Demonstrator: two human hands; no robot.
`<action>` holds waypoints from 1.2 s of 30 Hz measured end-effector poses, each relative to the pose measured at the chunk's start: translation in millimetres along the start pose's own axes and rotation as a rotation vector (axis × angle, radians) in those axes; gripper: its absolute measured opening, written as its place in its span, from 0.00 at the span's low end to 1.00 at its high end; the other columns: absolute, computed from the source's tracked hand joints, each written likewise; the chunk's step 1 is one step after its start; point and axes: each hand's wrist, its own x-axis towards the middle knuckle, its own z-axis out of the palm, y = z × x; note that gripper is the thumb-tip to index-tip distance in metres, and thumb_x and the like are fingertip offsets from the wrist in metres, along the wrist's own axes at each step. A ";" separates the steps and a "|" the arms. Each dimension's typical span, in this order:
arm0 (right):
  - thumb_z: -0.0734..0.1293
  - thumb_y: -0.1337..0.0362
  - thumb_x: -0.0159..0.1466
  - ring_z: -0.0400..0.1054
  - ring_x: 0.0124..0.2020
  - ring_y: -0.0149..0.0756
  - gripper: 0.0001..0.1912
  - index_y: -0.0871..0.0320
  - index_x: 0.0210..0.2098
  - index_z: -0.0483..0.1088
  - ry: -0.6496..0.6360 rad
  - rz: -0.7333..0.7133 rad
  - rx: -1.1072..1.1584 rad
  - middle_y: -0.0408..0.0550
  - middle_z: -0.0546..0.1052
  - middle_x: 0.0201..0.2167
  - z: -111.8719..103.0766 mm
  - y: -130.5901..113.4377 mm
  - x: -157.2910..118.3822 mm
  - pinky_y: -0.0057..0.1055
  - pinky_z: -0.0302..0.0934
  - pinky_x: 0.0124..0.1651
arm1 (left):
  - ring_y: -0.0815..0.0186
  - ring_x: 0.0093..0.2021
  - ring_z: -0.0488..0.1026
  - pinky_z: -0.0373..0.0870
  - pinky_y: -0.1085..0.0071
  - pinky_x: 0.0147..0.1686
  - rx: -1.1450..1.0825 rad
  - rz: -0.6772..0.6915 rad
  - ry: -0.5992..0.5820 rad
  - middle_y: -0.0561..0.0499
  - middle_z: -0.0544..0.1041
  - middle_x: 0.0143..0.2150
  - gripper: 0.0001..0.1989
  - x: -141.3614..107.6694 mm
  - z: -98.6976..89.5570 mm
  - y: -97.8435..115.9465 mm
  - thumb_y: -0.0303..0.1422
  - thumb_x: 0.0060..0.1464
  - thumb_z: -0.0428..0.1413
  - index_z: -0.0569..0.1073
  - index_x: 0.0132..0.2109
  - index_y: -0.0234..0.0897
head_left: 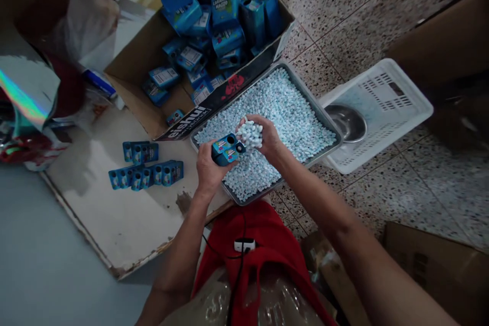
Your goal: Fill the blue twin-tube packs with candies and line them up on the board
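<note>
Gripping blue boxes [226,151] in the left hand [208,170], over the tray [241,202]; cupping pale candies [250,134] in the right hand [271,138], just beside the box openings. Hemmed in beyond by a box-filled carton [133,79], rightward by a white basket [405,112], leftward by rows of boxes [146,177].

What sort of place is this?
Probably a small, informal candy workshop: a metal tray full of pale-blue pellets, a cardboard box of blue packs, one reading "CARAMELO MACIZO", and more packs lined up on a worn table.
</note>
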 end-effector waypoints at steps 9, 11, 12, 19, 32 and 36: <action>0.57 0.38 0.64 0.71 0.38 0.44 0.23 0.50 0.29 0.62 0.152 -0.516 -0.079 0.50 0.72 0.31 31.2 -25.0 -28.6 0.46 0.69 0.48 | 0.52 0.54 0.78 0.77 0.58 0.55 -0.275 0.072 -0.031 0.48 0.78 0.53 0.44 9.7 21.6 12.2 0.39 0.34 0.81 0.71 0.57 0.43; 0.56 0.38 0.65 0.69 0.35 0.43 0.24 0.50 0.29 0.63 0.147 -0.554 -0.111 0.50 0.71 0.30 28.9 -28.5 -27.9 0.45 0.68 0.44 | 0.52 0.53 0.79 0.76 0.58 0.55 -0.283 0.087 -0.043 0.48 0.78 0.53 0.44 14.2 24.9 11.8 0.40 0.33 0.81 0.71 0.57 0.43; 0.56 0.37 0.66 0.68 0.34 0.43 0.25 0.50 0.29 0.63 0.150 -0.567 -0.131 0.50 0.71 0.30 27.9 -29.8 -27.7 0.45 0.68 0.44 | 0.52 0.54 0.79 0.76 0.57 0.55 -0.287 0.087 -0.044 0.48 0.78 0.53 0.45 16.8 25.9 11.0 0.40 0.33 0.81 0.71 0.57 0.43; 0.52 0.31 0.67 0.72 0.40 0.48 0.33 0.50 0.29 0.67 0.116 -0.627 -0.271 0.52 0.71 0.30 25.8 -27.3 -27.3 0.49 0.69 0.50 | 0.53 0.54 0.78 0.75 0.58 0.56 -0.320 0.089 -0.007 0.48 0.77 0.53 0.44 34.5 30.5 2.7 0.42 0.34 0.81 0.71 0.56 0.42; 0.56 0.45 0.72 0.77 0.54 0.48 0.22 0.50 0.35 0.73 0.239 -0.640 -0.337 0.51 0.81 0.41 -7.4 -0.4 -42.4 0.55 0.64 0.66 | 0.48 0.59 0.77 0.74 0.50 0.61 -0.378 0.196 -0.020 0.45 0.78 0.56 0.41 55.4 29.0 -9.6 0.53 0.41 0.77 0.72 0.57 0.41; 0.59 0.52 0.69 0.72 0.60 0.49 0.16 0.52 0.41 0.74 0.750 -0.519 -0.725 0.55 0.80 0.50 -94.6 29.4 -46.2 0.54 0.58 0.71 | 0.52 0.56 0.79 0.76 0.55 0.59 -0.410 0.149 -0.006 0.45 0.78 0.56 0.45 48.9 11.9 -20.8 0.53 0.38 0.78 0.70 0.59 0.42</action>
